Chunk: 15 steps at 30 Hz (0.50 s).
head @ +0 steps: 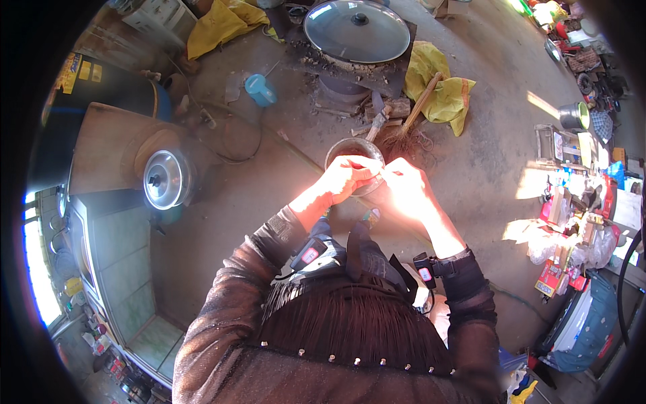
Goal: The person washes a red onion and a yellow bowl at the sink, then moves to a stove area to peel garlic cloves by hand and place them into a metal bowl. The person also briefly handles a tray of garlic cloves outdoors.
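Observation:
Both my hands meet above a round metal pot that stands on the floor by my feet. My left hand has its thumb and fingertips pinched together over the pot's opening. Close beside it, my right hand is also pinched, at the pot's right rim. Something small and pale seems to lie between the fingertips, but strong sunlight washes it out and I cannot tell what it is. The inside of the pot is dark and partly hidden by my hands.
Ahead stands a stove with a large glass-lidded pan. Near it lie firewood, a straw broom and a yellow sack. A blue plastic dipper is on the floor. A lidded metal pot stands left; goods are piled right.

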{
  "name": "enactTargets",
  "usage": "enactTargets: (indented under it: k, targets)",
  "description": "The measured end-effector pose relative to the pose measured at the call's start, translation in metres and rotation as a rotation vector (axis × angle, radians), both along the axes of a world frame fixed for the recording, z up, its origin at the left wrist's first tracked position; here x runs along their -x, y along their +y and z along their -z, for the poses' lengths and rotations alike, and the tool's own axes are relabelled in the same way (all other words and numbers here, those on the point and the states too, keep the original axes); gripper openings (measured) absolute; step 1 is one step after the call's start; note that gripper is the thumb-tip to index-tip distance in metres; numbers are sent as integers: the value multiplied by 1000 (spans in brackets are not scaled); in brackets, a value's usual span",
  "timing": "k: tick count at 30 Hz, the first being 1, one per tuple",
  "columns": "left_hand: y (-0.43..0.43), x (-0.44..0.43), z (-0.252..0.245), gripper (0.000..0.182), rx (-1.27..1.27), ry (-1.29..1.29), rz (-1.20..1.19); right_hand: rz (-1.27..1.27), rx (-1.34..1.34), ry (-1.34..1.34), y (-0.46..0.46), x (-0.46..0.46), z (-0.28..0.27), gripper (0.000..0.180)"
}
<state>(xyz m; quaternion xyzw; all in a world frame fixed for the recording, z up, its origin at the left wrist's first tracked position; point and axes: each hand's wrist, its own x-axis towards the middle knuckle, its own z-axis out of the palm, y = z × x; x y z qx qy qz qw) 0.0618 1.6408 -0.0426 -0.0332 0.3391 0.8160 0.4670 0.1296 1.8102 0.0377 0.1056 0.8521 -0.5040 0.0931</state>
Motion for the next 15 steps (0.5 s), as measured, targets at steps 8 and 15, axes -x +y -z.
enactTargets:
  k: [8, 15]
  targets:
    - [8, -2, -12, 18, 85, 161, -81, 80, 38, 84, 1, 1, 4, 17]
    - [7, 6, -28, 16, 171, 232, 30, 44, -3, 105, 5, 0, 0, 19]
